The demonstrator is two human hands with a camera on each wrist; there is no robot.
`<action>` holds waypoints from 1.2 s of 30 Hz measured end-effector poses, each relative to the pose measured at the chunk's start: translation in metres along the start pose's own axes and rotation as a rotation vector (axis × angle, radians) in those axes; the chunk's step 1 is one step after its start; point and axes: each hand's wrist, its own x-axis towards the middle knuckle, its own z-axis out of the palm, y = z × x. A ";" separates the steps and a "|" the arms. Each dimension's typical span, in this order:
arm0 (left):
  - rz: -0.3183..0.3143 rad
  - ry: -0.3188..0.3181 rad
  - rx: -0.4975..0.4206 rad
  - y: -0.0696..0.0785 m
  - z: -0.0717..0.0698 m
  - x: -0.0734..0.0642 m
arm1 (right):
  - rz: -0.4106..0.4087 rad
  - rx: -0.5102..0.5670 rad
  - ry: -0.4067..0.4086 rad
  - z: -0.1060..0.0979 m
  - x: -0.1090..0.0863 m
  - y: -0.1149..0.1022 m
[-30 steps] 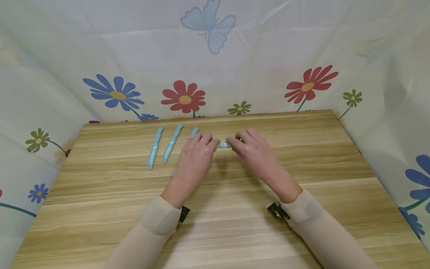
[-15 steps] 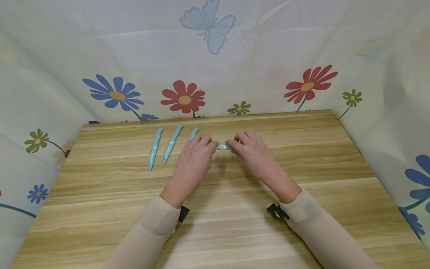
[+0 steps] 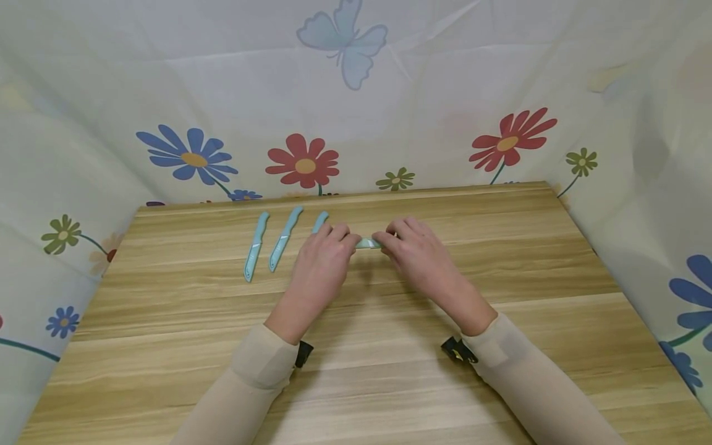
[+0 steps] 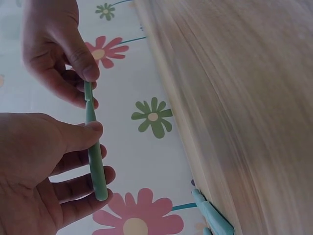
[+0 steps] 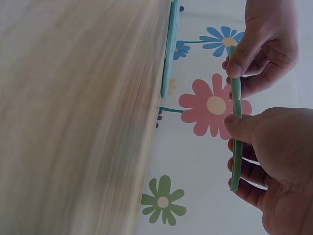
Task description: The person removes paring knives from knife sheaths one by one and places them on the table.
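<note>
Plastic-look knives, wood-grain top, creased printed sheet.
The knife you hold [image 4: 91, 115]: plastic in look, smooth, soft satin sheen; the three loose knives [image 3: 256, 247] match it in finish. Your tabletop [image 3: 372, 383]: wood-grain surface, smooth, low sheen with a pale glare towards you. Backdrop [image 3: 239, 93]: thin printed sheeting, creased, faintly shiny along its folds, cloth or plastic unclear. Your sleeves [image 3: 241, 386]: matt cloth, fine and smooth.
</note>
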 end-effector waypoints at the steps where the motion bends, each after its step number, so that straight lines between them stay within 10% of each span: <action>1: 0.000 -0.001 0.000 0.000 0.000 0.000 | -0.001 0.001 0.002 0.000 0.000 0.000; 36: -0.022 -0.025 0.012 0.000 0.000 0.000 | 0.012 -0.002 -0.036 -0.001 0.000 0.000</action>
